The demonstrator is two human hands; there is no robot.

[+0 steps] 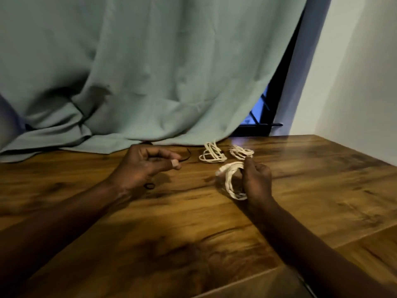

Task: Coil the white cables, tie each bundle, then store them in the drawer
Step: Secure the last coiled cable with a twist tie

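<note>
My right hand grips a coiled white cable just above the wooden table, with the coil hanging to the left of my fingers. My left hand is raised to the left of it and pinches a thin black tie that curves out past my fingertips. Two more coiled white cables lie on the table behind: one bundle and, to its right, another bundle. A small black band lies on the table under my left wrist. No drawer is in view.
A grey-green curtain hangs behind and spills onto the back of the table. A dark window frame shows at the curtain's right edge, and a white wall stands on the right. The table's front edge runs at lower right.
</note>
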